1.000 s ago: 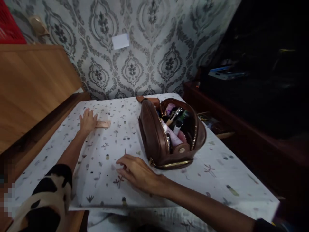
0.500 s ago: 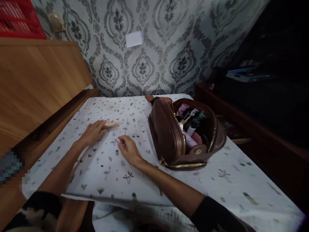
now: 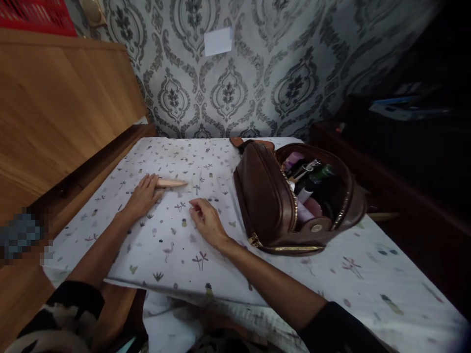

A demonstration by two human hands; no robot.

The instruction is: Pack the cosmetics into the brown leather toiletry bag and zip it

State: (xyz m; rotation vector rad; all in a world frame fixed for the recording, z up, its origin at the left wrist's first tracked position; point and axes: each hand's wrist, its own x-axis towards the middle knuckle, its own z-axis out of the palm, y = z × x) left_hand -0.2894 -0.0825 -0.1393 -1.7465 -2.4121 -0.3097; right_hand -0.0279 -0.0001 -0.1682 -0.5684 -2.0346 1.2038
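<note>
A slim beige tube (image 3: 172,183) lies on the patterned white cloth (image 3: 172,157), its tapered end pointing right. My left hand (image 3: 144,196) rests on the cloth at the tube's left end, fingers stretched out and touching that end or lying right beside it. In the middle, my right hand (image 3: 208,223) hovers low over the cloth or rests lightly on it. Its fingers are loosely curled, with a gap to the thumb and nothing visible between them. A brown leather-like cosmetic bag (image 3: 263,191) stands unzipped to the right, with several tubes and bottles inside.
A wooden cabinet (image 3: 66,103) borders the table on the left, carrying a red basket (image 3: 37,17). Patterned wallpaper (image 3: 228,93) closes off the back, with a white card (image 3: 218,41) on it. Dark furniture (image 3: 405,186) stands along the right.
My left hand has slid slightly off the beige tube, so more of its length shows. My right hand keeps nearly the same pose. The whole view has shifted a little.
</note>
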